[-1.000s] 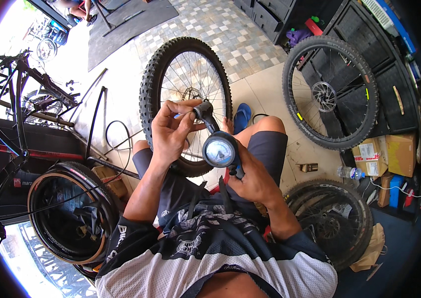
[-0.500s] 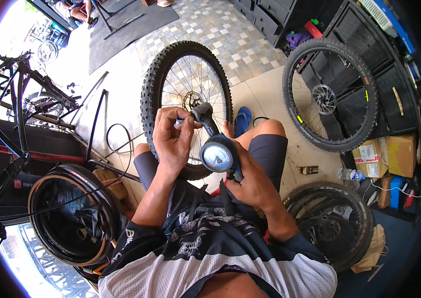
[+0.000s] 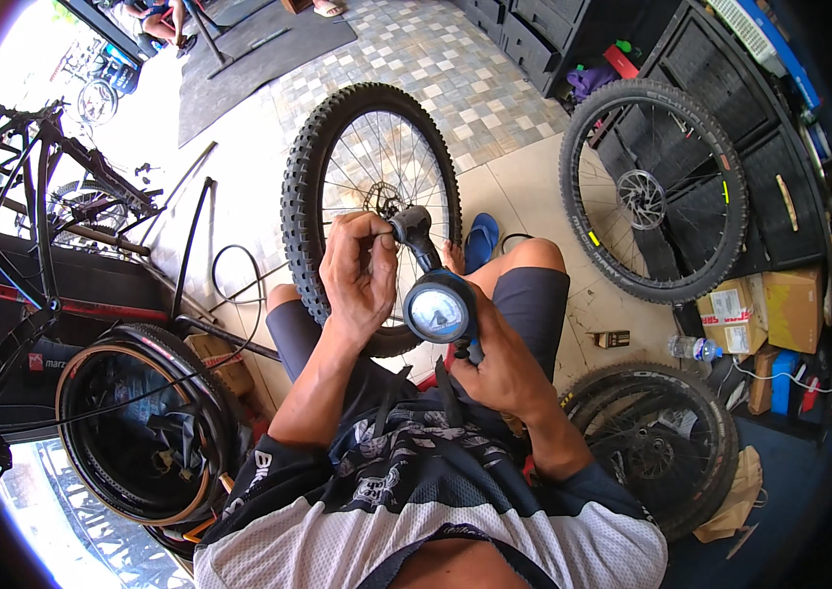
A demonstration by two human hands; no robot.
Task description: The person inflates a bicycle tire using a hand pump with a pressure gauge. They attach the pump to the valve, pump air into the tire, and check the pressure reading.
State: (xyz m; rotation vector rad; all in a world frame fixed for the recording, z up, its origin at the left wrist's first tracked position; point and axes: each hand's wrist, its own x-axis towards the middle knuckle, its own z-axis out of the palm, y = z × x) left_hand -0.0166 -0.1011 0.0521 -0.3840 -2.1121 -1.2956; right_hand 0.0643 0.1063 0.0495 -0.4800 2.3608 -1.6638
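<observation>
A black tyre pressure gauge (image 3: 423,245) with a round, glare-covered dial is held up in front of me. My right hand (image 3: 502,358) wraps around its body from the right. My left hand (image 3: 357,275) is closed, with thumb and forefinger together against the small head at the gauge's upper end. What those fingertips pinch, if anything, is hidden. Behind both hands a knobbly bicycle wheel (image 3: 303,187) stands upright between my legs, its brake disc and spokes showing past my left hand.
A second wheel (image 3: 575,211) leans against dark cabinets on the right. More wheels (image 3: 720,461) lie at the lower right, and tyres (image 3: 72,422) stack at the lower left. A black bike frame (image 3: 38,226) stands left. Boxes (image 3: 791,309), a bottle (image 3: 696,347) and a blue flip-flop (image 3: 480,242) are nearby.
My left hand has shifted slightly right, its fingers curled closer against the gauge's head. The gauge has moved a little to the right. The small blue spot by my left fingers no longer shows.
</observation>
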